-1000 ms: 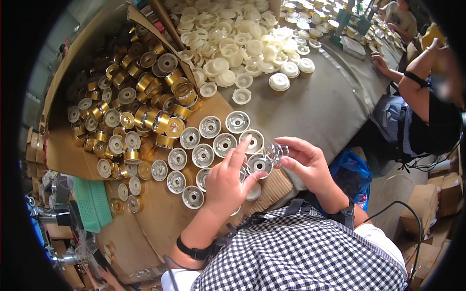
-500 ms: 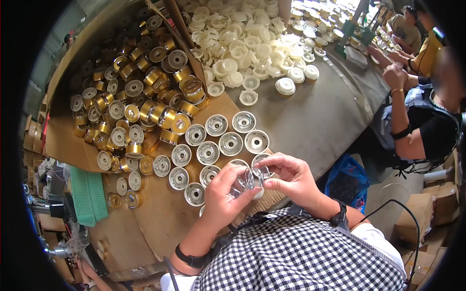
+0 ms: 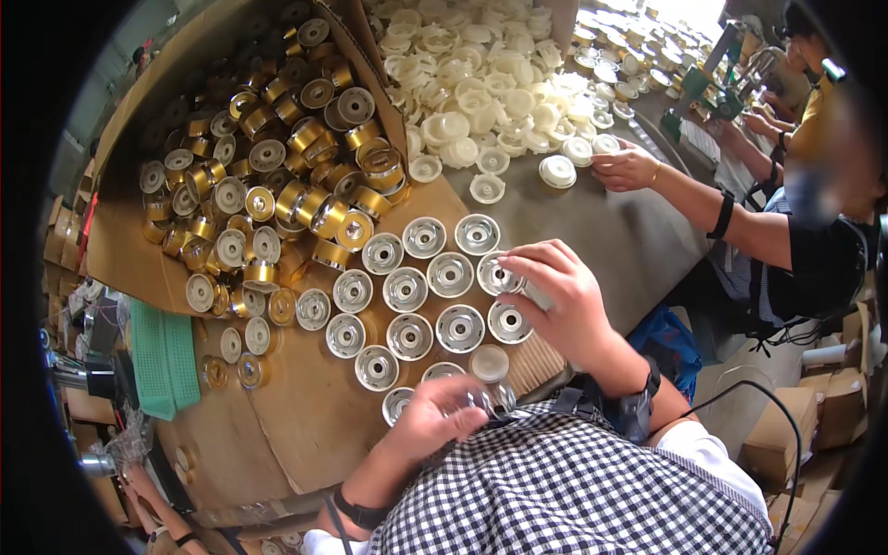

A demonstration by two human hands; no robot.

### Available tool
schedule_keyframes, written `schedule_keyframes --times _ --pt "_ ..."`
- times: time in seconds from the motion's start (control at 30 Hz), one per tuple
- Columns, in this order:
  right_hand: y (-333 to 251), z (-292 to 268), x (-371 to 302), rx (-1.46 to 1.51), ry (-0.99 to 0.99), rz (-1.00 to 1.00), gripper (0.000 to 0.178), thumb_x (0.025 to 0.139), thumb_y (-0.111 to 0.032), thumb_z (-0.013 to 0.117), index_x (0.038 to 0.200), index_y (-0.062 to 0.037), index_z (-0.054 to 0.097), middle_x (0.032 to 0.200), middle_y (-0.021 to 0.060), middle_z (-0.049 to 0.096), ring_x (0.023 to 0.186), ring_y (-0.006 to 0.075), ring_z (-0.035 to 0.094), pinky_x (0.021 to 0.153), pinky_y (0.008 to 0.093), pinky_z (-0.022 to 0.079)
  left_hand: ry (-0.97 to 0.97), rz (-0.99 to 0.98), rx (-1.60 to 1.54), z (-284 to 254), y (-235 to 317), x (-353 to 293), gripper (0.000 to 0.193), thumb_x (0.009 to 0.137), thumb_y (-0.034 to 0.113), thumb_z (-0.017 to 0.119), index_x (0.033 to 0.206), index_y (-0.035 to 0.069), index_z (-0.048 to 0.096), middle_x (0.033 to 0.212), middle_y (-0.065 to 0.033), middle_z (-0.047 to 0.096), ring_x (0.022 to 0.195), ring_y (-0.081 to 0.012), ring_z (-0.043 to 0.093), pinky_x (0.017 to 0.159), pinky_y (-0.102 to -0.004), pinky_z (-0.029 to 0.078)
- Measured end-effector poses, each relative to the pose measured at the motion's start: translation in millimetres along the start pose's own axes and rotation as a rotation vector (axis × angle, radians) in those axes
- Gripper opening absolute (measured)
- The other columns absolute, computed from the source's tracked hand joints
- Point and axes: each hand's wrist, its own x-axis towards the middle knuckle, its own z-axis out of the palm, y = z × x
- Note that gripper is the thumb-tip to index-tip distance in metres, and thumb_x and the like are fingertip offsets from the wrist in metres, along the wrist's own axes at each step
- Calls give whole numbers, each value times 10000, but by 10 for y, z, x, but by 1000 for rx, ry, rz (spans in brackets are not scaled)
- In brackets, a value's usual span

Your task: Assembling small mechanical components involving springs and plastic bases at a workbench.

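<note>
Several round silver-lined cups with pale rims stand in rows before me, among them a cup [image 3: 460, 328] in the middle. My right hand [image 3: 566, 301] reaches over a cup [image 3: 495, 276] at the right of the rows. Its fingers and thumb curl at that cup's rim; what they hold, if anything, is hidden. Low by my apron, my left hand [image 3: 433, 414] is closed on clear, shiny round pieces [image 3: 477, 400], slightly blurred. A frosted white round piece [image 3: 489, 363] sits just above them.
A cardboard box [image 3: 120, 236] full of gold-banded caps is at the left, beside a green basket [image 3: 157, 356]. Translucent white plastic rings [image 3: 490, 83] are heaped at the back. From the right, a co-worker's hand [image 3: 627, 166] touches white lids [image 3: 578, 151].
My hands have parted: the right moved up and right to a cup, the left dropped toward my apron with the clear pieces. The co-worker's hand has reached in to the lids.
</note>
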Motion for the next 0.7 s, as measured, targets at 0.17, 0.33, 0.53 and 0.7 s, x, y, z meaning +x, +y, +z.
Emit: schedule_keyframes --times 0.17,0.33,0.53,0.7 --pt "409 288 -145 -151 -239 88 437 731 -126 844 1154 -77 745 1128 89 712 1070 314 633 933 412 550 391 172 3 -198 11 -175 316 921 177 818 1154 16 677 948 1 674 667 -31 570 558 -179 456" --pt "502 411 -34 -272 -293 155 402 722 -115 848 1114 -83 761 1096 72 717 1095 307 613 955 405 537 622 317 117 -456 19 -373 321 922 189 823 1160 22 687 973 16 662 701 -12 565 566 -176 452" --pt "-5 716 393 -32 -311 -27 303 799 -167 827 1070 -56 749 1132 75 706 1099 320 630 952 427 538 940 424 318 -780 -10 -795 328 932 92 800 1205 -26 662 926 5 672 729 -20 571 585 -178 445" --pt "-481 1534 717 201 -481 -247 287 828 -192 796 1082 -66 749 1121 103 700 1070 328 650 943 452 540 1086 456 315 -998 -166 -1069 335 924 82 806 1203 -37 662 931 10 673 753 -29 577 640 -181 454"
